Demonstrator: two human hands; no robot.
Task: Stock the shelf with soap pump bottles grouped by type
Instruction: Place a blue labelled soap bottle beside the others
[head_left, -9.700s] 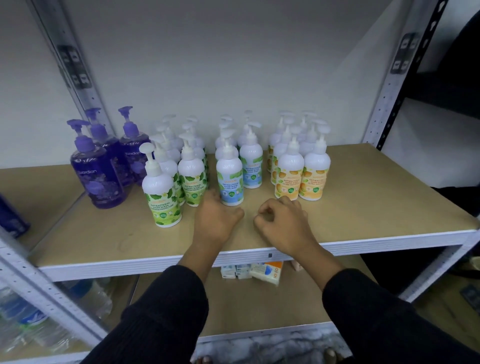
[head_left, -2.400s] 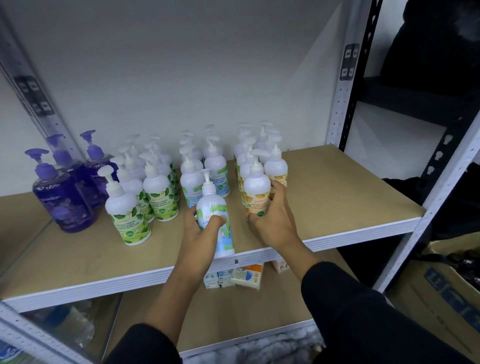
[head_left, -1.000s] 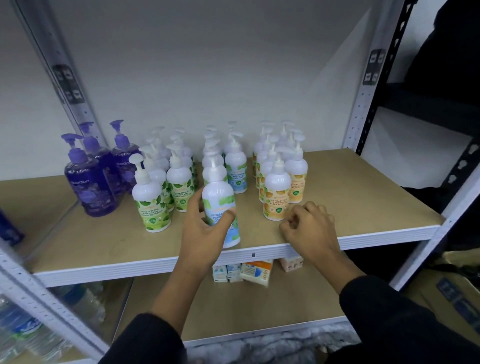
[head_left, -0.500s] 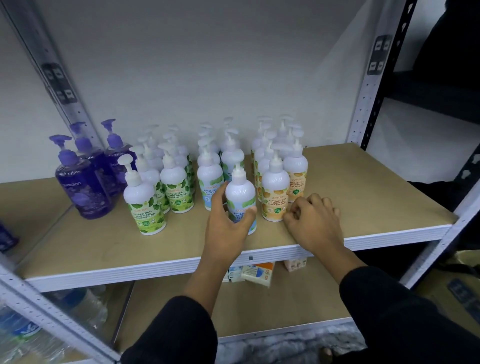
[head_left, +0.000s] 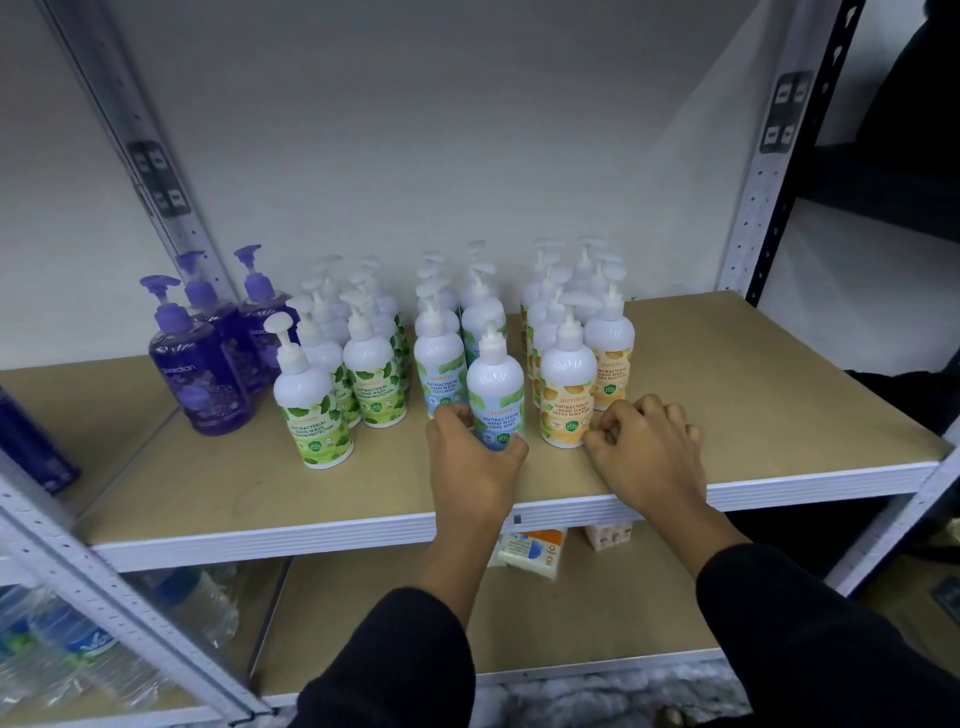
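Much open shelf (head_left: 753, 384) lies right of the orange-label bottles (head_left: 569, 400).

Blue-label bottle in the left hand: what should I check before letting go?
1. Grip of left hand on blue-label bottle: ok.
2. Bottle upright, label facing out: ok.
3. Base flat on the shelf: cannot tell, the hand hides it.
4. Stands in front of the blue-label row: ok.
5. Apart from the orange-label bottle: ok, narrow gap.
6. Bottles free of right hand: cannot tell, it lies curled close beside the orange one.
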